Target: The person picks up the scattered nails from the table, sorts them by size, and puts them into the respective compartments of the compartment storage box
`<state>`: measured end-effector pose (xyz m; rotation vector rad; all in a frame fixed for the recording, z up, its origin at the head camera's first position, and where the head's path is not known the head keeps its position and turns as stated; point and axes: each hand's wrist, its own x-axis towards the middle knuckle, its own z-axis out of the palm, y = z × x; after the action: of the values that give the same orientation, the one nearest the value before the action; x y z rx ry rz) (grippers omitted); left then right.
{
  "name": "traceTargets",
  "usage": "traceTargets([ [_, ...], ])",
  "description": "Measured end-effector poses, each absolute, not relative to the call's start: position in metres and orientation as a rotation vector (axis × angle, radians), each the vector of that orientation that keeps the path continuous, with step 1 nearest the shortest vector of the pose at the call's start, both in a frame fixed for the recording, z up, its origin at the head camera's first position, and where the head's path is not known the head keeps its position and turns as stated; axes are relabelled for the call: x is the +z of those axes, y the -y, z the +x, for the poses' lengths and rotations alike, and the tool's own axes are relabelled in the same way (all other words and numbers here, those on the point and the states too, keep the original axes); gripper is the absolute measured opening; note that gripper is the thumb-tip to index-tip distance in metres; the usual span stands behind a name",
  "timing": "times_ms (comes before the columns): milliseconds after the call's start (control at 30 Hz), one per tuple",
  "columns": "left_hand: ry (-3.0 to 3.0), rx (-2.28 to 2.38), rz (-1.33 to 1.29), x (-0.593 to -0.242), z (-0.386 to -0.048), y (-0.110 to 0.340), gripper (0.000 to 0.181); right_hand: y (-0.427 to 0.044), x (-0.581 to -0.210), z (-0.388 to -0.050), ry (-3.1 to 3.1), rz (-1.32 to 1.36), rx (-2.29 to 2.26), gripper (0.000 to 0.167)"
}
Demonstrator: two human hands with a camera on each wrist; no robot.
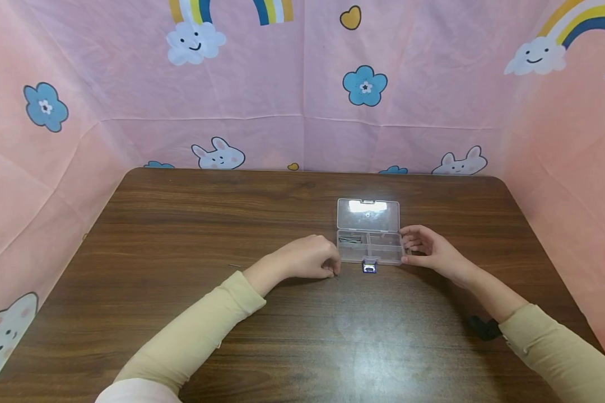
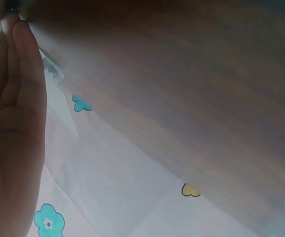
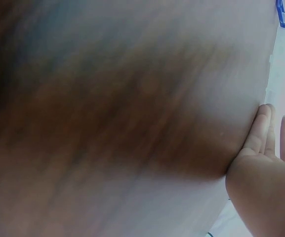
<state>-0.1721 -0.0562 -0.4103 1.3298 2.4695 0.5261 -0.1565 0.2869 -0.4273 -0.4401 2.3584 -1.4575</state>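
Head view: dark wood-grain worktop (image 1: 191,218), far corners rounded; pink printed cloth (image 1: 262,73) behind. Nearer far edge, right of centre: clear rectangular plastic box (image 1: 385,256), lid (image 1: 355,222) open, blue latch (image 1: 370,266); far-left compartment holds slim dark pins (image 1: 350,239). Right hand (image 1: 436,254) spread, touching box's right end. Left hand (image 1: 302,257) bent beside near-left corner; cannot tell whether pinching anything.

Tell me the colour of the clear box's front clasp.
Blue clasp, clearest in the head view.

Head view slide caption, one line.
Left hand and right hand flank an open, clear compartment box holding thin dark pieces on a wood-grain table.
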Motion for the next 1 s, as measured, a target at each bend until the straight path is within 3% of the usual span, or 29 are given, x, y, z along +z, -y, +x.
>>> traceTargets([
  [567, -2.505, 0.552, 1.363, -0.412, -0.173, 0.061, 0.021, -0.288, -0.427, -0.158, -2.348, -0.437, -1.462, 0.056],
  [1000, -2.498, 0.72, 1.393, -0.407, -0.185, 0.057, 0.015, -0.287, -0.426, -0.158, -2.355, -0.42, -1.453, 0.058],
])
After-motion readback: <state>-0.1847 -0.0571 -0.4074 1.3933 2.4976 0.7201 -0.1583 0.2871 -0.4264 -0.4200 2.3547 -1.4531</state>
